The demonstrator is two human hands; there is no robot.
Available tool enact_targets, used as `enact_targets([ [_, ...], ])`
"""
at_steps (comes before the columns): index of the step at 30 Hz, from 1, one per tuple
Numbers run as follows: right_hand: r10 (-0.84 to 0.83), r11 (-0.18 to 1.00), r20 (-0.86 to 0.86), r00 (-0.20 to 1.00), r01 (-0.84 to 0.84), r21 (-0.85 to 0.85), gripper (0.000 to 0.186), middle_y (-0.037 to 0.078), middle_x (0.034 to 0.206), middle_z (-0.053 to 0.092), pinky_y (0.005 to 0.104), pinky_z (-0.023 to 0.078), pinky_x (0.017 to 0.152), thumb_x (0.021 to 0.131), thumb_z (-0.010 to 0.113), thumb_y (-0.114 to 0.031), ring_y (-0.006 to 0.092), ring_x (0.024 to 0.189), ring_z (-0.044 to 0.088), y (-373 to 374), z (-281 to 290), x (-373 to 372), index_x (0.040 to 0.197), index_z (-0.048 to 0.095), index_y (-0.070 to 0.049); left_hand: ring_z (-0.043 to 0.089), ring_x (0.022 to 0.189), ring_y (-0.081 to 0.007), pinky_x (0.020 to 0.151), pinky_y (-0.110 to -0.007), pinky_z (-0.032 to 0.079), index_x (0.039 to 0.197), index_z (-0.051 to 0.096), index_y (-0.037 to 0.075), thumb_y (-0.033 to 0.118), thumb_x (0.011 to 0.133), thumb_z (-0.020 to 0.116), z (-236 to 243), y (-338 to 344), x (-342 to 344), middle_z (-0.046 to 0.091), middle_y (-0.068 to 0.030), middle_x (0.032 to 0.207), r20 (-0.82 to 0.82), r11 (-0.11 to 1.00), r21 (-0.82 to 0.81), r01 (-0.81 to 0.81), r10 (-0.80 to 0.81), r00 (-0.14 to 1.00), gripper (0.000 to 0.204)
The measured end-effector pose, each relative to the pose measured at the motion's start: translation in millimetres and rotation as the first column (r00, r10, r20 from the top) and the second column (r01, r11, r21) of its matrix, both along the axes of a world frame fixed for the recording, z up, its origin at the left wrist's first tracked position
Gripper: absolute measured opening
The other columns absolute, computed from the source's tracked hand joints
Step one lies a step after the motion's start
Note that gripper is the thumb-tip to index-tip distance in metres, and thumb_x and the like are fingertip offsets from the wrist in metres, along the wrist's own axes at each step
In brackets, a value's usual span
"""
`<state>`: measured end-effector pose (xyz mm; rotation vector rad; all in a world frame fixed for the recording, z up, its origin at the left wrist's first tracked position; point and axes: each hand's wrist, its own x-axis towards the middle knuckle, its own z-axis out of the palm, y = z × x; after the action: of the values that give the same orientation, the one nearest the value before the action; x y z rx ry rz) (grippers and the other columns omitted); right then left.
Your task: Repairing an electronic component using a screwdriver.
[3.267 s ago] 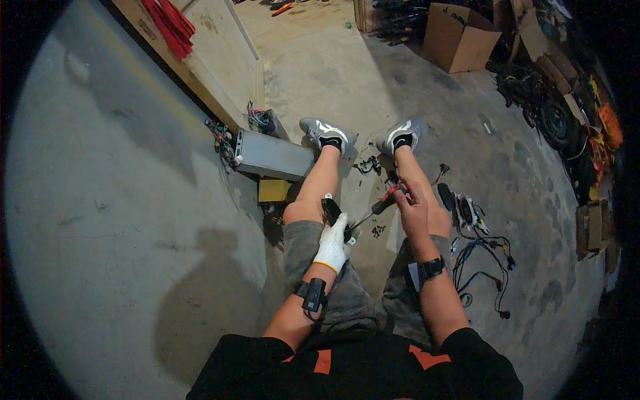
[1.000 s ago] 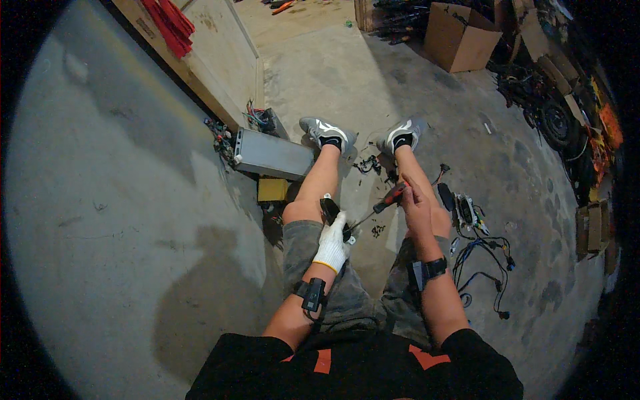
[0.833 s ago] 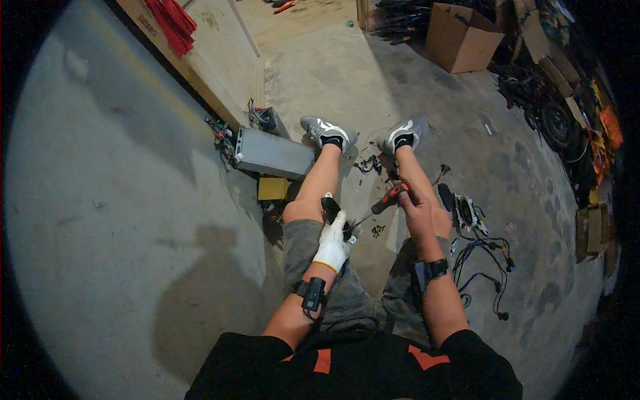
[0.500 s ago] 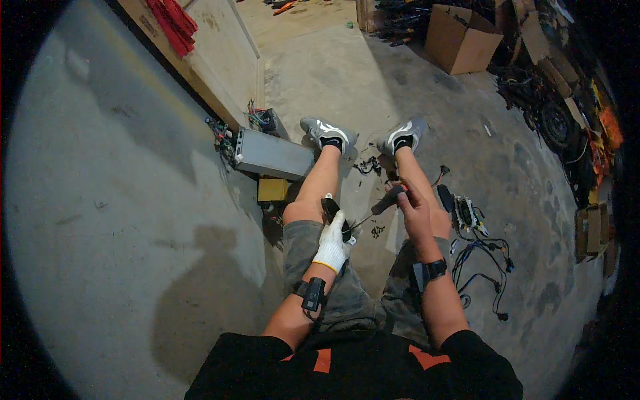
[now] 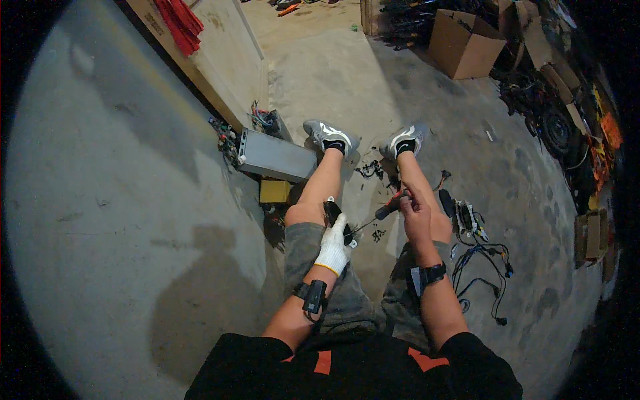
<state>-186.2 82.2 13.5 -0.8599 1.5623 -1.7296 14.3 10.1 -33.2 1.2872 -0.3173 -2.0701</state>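
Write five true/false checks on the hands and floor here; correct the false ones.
1. The left hand wears a white glove. True.
2. The right hand wears one too. False: it is bare.
3. The right hand holds a screwdriver. True.
4. The left hand is holding nothing. False: it holds a black part.
5. A wiring harness lies on the floor, to the right of the right leg. True.
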Motion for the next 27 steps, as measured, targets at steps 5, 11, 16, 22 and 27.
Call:
enact_targets([
  [5, 0.065, 0.991, 0.080, 0.995, -0.055, -0.121, 0.038, 0.006, 0.117, 0.063, 0.0287, 0.047, 0.092, 0.095, 0.061, -0.008, 0.0142, 0.106, 0.058, 3, 16, 5, 0.132, 0.055, 0.001, 0.061, 0.073, -0.0214, 0.057, -0.037, 0.053, 0.105, 0.054, 0.008, 0.034, 0.089, 0.067, 21, 5, -3, 0.057, -0.0068, 0.090, -0.028, 1.000, 0.025, 0.013, -0.013, 1.000, 0.033],
  [11, 0.038, 0.998, 0.069, 0.997, -0.041, 0.055, 0.044, 0.007, 0.121, 0.061, 0.0308, 0.044, 0.098, 0.095, 0.059, -0.006, 0.0179, 0.113, 0.057, 0, 24, 5, 0.138, 0.049, -0.001, 0.062, 0.074, -0.0261, 0.066, -0.045, 0.056, 0.099, 0.058, 0.008, 0.028, 0.090, 0.069, 9, -1, 5, 0.062, -0.0092, 0.088, -0.031, 0.999, 0.045, -0.011, 0.013, 0.999, 0.025],
  [16, 0.107, 0.984, 0.077, 0.991, -0.094, -0.152, 0.046, 0.007, 0.113, 0.063, 0.0297, 0.046, 0.095, 0.092, 0.065, -0.009, 0.0168, 0.104, 0.059, 2, 21, 11, 0.135, 0.051, -0.002, 0.062, 0.072, -0.0264, 0.066, -0.046, 0.056, 0.099, 0.058, 0.009, 0.028, 0.091, 0.068, 13, 1, -3, 0.062, -0.0091, 0.087, -0.012, 0.997, 0.073, -0.027, 0.028, 1.000, 0.023],
  [22, -0.027, 0.986, -0.110, 0.994, 0.045, 0.161, 0.043, 0.009, 0.112, 0.064, 0.0308, 0.046, 0.093, 0.090, 0.068, -0.012, 0.0184, 0.103, 0.060, 0, 13, 9, 0.130, 0.055, -0.003, 0.061, 0.071, -0.0237, 0.062, -0.040, 0.054, 0.103, 0.057, 0.008, 0.033, 0.091, 0.066, 14, 0, -3, 0.061, -0.0083, 0.088, 0.110, 0.999, 0.042, 0.031, -0.035, 0.993, 0.030],
  [27, -0.032, 0.984, -0.268, 0.963, 0.077, 0.158, 0.043, 0.012, 0.112, 0.065, 0.0317, 0.046, 0.095, 0.090, 0.067, -0.014, 0.0196, 0.105, 0.060, -1, 18, 15, 0.131, 0.055, -0.003, 0.061, 0.073, -0.0228, 0.060, -0.038, 0.054, 0.103, 0.056, 0.007, 0.036, 0.091, 0.066, 22, 0, 1, 0.060, -0.0081, 0.088, 0.065, 0.999, 0.027, 0.040, -0.042, 0.997, 0.033],
])
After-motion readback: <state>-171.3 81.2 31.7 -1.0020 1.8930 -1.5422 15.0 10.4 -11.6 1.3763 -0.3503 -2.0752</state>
